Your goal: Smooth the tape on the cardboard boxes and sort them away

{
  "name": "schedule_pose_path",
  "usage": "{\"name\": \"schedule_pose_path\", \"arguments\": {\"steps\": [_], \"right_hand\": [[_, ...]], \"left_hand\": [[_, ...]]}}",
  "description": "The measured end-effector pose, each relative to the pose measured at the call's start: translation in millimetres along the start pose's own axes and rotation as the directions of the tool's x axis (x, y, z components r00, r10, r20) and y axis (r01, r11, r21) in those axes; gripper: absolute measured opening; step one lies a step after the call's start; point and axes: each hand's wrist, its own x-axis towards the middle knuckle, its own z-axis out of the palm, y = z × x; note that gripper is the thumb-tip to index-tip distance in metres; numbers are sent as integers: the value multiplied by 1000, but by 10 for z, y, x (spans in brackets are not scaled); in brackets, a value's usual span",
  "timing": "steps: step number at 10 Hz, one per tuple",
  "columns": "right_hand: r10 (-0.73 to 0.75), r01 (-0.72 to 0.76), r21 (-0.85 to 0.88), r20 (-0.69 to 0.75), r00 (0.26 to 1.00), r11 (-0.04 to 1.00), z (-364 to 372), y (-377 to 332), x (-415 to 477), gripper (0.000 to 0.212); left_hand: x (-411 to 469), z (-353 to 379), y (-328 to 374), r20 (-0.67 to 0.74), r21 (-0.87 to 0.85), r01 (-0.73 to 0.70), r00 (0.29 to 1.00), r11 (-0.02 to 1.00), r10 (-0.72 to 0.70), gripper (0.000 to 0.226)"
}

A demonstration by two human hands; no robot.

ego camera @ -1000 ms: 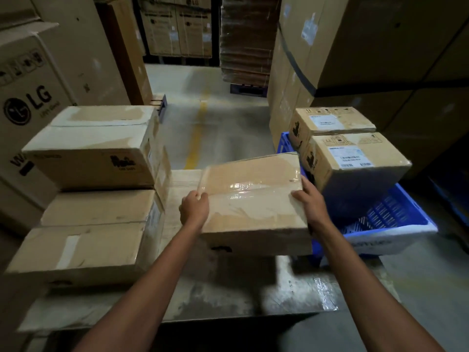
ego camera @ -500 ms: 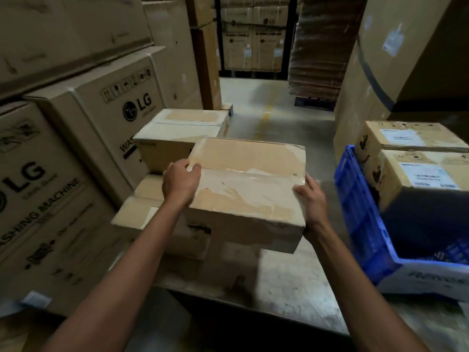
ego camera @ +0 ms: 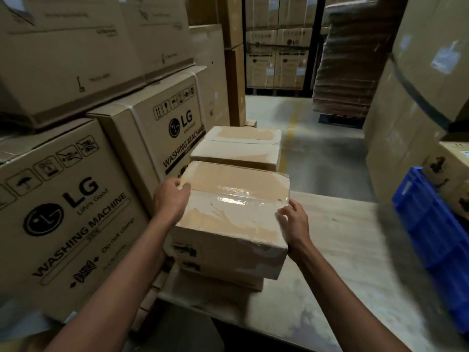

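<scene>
Cardboard box (ego camera: 228,212), tan and rectangular, carries a black printed mark on its near face, too blurred to read. A glossy strip of clear tape (ego camera: 236,199) runs across its top seam, wrinkled and catching light. The box sits on top of a stack of similar tan boxes (ego camera: 228,273) at the left end of a pale worn table (ego camera: 342,250). Left of it stand 2 large brown cartons (ego camera: 76,212) printed "LG Life's Good", "WASHING MACHINE" and "Do not clamp". The left hand (ego camera: 170,199) grips the box's far-left top edge, fingers curled over it. The right hand (ego camera: 294,224) holds the right edge, thumb on top. A blue plastic crate (ego camera: 431,237) stands at the right.
</scene>
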Motion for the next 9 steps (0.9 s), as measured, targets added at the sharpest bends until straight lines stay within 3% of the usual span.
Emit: {"name": "schedule_pose_path", "arguments": {"steps": [1,2,3,4,5,6,7,8,9], "right_hand": [[-15,14,-31,-23,1000,999,285,141,126,30],[-42,40,-35,-60,997,999,481,188,268,32],[-50,30,-170,-118,992,985,561,215,403,36],[-230,98,-587,-154,961,804,590,203,503,50],[-453,240,-937,104,886,255,735,95,514,64],[-258,304,-951,309,915,-61,927,51,483,70],[-150,329,-934,349,925,-141,978,149,436,70],[-160,313,-942,330,930,-119,969,118,444,72],[-317,282,-958,285,905,-57,947,-29,454,74]], "left_hand": [[272,30,-211,19,23,-32,999,999,31,22],[512,123,-352,59,62,-52,997,997,49,38],[683,177,-365,106,47,-47,994,998,42,40],[761,188,-378,146,83,-100,985,991,87,45],[708,244,-307,187,213,-365,926,906,328,60],[640,374,-160,364,180,-614,768,769,527,70],[636,529,-132,613,207,-683,648,700,452,74],[625,597,-38,606,212,-664,665,717,436,75],[586,569,200,466,159,-733,646,661,605,75]]}}
